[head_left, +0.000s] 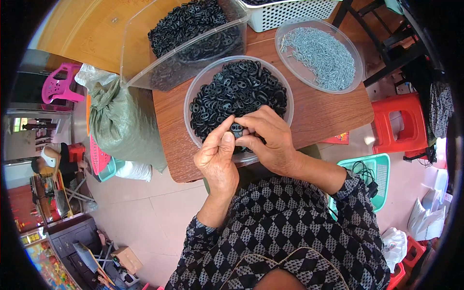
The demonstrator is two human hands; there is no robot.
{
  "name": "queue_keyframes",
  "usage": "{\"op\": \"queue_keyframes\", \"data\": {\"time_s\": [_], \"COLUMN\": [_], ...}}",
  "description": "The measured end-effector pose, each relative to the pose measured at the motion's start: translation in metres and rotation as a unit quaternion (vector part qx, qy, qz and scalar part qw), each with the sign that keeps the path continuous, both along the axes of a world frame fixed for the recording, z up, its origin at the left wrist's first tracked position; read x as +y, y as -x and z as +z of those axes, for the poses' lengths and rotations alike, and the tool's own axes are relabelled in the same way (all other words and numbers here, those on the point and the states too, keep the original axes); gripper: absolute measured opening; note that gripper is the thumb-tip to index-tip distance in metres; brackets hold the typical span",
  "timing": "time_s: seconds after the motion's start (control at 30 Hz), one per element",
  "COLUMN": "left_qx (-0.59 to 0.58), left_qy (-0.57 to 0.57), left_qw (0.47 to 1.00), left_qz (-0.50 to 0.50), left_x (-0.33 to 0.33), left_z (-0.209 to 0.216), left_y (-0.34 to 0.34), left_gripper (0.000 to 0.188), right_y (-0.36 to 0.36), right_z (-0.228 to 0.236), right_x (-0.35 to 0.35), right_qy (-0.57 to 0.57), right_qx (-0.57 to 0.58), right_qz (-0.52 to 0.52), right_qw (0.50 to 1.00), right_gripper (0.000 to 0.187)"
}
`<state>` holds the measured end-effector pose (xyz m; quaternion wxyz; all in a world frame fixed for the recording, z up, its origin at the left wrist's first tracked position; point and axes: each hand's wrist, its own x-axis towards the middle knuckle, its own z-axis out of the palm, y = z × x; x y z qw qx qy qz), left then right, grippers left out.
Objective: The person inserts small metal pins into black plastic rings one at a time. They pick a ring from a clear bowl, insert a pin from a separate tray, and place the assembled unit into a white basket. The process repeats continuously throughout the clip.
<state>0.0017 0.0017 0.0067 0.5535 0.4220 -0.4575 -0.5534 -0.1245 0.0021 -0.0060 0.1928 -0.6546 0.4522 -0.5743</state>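
Between the fingertips of my left hand (218, 157) and my right hand (270, 140) is a small black oval plastic piece with two holes (236, 128). Thumb and forefinger of each hand pinch it from either side. Both hands are above the near part of a round clear tub (288, 92), which is heaped with many similar black pieces (237, 92). My fingers hide part of the piece, and my wrists cover some of the tub's near rim.
A large clear bin (193, 46) of black parts stands at the back left. Silver screws (319, 58) fill a shallow round tub at the right. Behind is a white perforated basket (290, 14). A green sack (126, 125), red stool (398, 123) and teal basket (382, 181) flank the wooden table (333, 113).
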Motion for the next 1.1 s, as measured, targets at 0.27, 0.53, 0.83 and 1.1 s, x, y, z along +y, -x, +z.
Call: {"op": "queue_keyframes", "data": {"time_s": [0.27, 0.53, 0.83, 1.1], "left_qx": [0.008, 0.014, -0.035, -0.010], "left_qy": [0.015, 0.011, 0.062, 0.091], "left_qw": [0.998, 0.998, 0.997, 0.995], "left_qz": [0.061, 0.056, 0.009, 0.030], "left_x": [0.009, 0.010, 0.003, 0.006], "left_z": [-0.005, -0.002, -0.009, -0.014], "left_y": [0.009, 0.011, 0.000, 0.003], "left_gripper": [0.024, 0.025, 0.029, 0.028], "right_y": [-0.001, 0.000, 0.002, 0.001], "right_z": [-0.003, -0.002, 0.000, 0.000], "right_x": [0.002, 0.001, 0.000, 0.000], "right_qy": [-0.002, 0.018, 0.021, 0.044], "right_qx": [-0.012, -0.014, -0.022, -0.024], "right_qz": [0.007, -0.009, 0.001, 0.008], "right_qw": [1.000, 1.000, 1.000, 0.999], "right_gripper": [0.025, 0.024, 0.025, 0.023]}}
